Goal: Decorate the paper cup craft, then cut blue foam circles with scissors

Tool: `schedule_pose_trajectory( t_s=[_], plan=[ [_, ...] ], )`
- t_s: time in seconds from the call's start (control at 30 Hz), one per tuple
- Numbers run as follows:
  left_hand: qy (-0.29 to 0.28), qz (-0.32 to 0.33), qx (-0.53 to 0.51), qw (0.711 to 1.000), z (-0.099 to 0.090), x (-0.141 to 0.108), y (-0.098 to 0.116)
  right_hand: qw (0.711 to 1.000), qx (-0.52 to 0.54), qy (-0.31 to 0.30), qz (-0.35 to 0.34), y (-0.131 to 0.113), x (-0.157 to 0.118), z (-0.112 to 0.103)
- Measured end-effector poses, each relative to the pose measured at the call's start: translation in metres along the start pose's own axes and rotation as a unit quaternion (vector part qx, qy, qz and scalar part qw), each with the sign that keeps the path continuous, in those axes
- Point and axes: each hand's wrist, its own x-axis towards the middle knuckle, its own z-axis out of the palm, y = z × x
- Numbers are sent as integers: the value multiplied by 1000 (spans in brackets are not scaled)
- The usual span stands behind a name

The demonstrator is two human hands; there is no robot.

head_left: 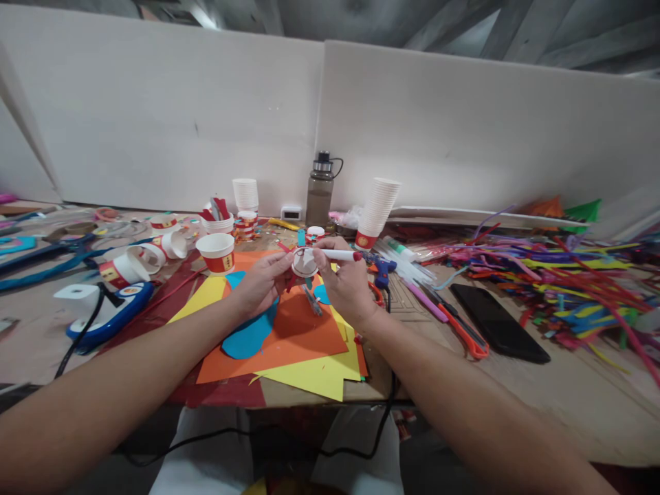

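Note:
My left hand (260,285) is closed on the edge of a small round white paper-cup piece (305,267) with red and teal strips sticking out around it. In my right hand (348,285) is a white marker (337,255) with a red end pointing right. Its other end is by the cup piece, and the fingers partly hide it. Both hands are held above orange paper (304,337), with yellow sheets (320,378) under it. A blue paper cut-out (250,337) lies on the orange sheet beneath my left wrist.
A paper cup (215,253) and tipped cut cups (124,267) stand left. Behind are a water bottle (320,192) and a cup stack (379,206). A blue glue gun (383,271), scissors (464,333), phone (498,323) and pipe cleaners (567,275) lie right. A black cord (361,454) hangs in front.

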Motion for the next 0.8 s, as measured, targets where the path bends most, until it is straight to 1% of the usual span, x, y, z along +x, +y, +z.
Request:
schedule_pose_trajectory(
  t_s=[0.8],
  plan=[
    [-6, 3, -10, 1000, -2, 1, -1, 999, -39, 7, -5, 1, 1, 2]
  ],
)
